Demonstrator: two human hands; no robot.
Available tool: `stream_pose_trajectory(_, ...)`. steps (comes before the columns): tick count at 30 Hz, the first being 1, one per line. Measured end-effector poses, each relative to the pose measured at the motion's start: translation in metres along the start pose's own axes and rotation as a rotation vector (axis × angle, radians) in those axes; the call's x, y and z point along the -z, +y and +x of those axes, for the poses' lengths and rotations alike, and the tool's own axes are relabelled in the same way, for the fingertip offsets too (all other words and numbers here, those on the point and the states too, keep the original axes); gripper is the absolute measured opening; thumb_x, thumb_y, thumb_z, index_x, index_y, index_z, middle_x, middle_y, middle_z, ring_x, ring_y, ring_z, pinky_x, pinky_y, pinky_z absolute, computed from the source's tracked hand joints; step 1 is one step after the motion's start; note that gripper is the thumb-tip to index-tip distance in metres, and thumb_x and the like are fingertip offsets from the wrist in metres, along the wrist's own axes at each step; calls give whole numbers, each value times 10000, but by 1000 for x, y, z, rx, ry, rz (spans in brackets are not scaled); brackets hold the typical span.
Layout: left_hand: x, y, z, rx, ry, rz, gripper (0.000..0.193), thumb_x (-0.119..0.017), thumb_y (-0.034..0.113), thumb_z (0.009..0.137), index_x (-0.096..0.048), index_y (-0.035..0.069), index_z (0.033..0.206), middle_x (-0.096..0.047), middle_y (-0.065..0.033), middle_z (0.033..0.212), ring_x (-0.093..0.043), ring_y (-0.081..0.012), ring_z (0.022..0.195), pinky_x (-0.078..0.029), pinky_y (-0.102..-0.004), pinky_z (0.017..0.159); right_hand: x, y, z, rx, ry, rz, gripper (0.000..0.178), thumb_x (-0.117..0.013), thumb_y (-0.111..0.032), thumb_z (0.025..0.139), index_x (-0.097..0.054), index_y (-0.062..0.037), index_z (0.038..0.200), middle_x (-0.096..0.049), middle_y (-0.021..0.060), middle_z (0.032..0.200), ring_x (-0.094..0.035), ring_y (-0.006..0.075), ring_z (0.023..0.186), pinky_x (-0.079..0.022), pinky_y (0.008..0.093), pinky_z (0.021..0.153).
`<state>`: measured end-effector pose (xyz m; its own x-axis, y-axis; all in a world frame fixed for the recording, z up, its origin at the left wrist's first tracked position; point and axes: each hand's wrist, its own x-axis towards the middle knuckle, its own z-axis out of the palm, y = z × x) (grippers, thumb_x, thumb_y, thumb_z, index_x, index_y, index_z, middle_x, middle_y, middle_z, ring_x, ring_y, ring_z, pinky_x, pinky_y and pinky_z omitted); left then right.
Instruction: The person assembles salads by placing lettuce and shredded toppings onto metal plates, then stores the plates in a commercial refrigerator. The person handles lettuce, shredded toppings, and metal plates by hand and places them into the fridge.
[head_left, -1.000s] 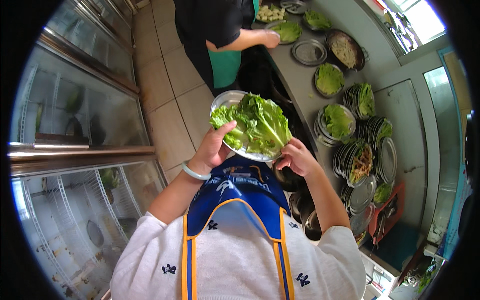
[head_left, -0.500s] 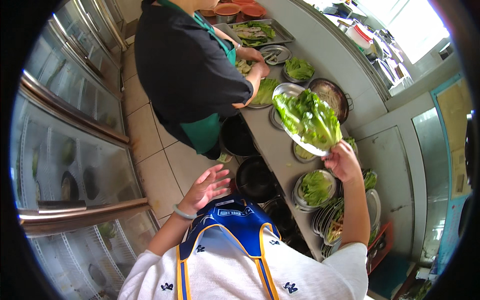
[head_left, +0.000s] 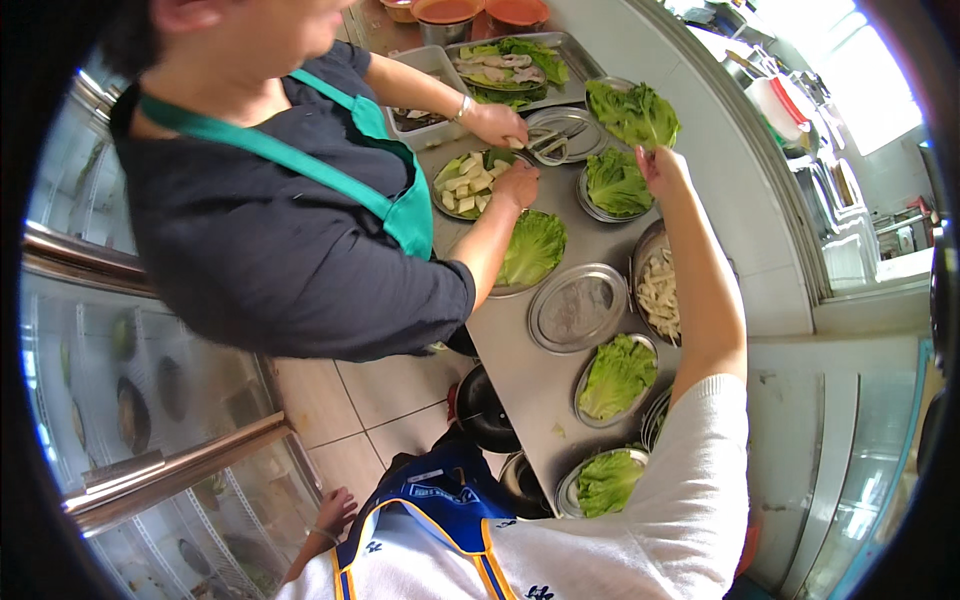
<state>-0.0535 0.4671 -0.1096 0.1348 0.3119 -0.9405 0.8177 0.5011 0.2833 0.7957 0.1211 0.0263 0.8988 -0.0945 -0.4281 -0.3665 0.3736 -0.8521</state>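
At the far side of the counter, my right hand [head_left: 660,170] pinches the near edge of a metal plate covered with green lettuce leaves [head_left: 632,112]. Just below it stands another lettuce-topped stack of plates [head_left: 614,184]. My left hand [head_left: 336,510] hangs low at my left side with its fingers loosely apart, touching nothing. Across the counter, a co-worker's hands [head_left: 508,170] are over a plate of pale cut chunks on leaves [head_left: 468,185]. Beside those hands lies a round metal plate with a few strips on it [head_left: 566,135].
An empty oval metal plate [head_left: 578,308] lies mid-counter, beside a pan of pale strips [head_left: 660,290]. Nearer me are lettuce plates [head_left: 616,380]. A tray of leaves and pale pieces [head_left: 560,50] sits at the back. Dark pans [head_left: 484,410] stand below; glass-door fridges [head_left: 170,370] line the left.
My right hand has carried the lettuce plate farther away, toward the counter's back. My left hand has dropped lower and left. The view has shifted toward the co-worker.
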Motion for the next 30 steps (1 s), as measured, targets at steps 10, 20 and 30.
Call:
stream_pose_trajectory(10,-4,20,-32,100,120,27,336,-612,353,872,-569,107,1097,-589,-30,992,-604,-171,856,-505,-332,690,-118,16,178,228,85,-372,222,-441,17,914,-570,47,1092,-674,200,926,-678,272,664,-604,362,558)
stream_pose_trajectory(20,-473,483,31,-2093,18,1572,215,-615,220,827,-661,57,959,-590,-47,911,-609,-180,801,-532,-332,671,-147,65,191,1138,138,-1967,362,-465,-61,937,-461,111,1255,-672,238,1053,-690,365,918,-579,449,740)
stream_pose_trajectory(30,-400,467,64,-1510,369,1273,187,-601,215,796,-631,85,927,-616,-48,961,-620,-205,870,-530,-345,707,-90,36,179,936,221,-1216,281,-505,-132,872,-588,98,1010,-679,236,954,-699,294,768,-577,395,683)
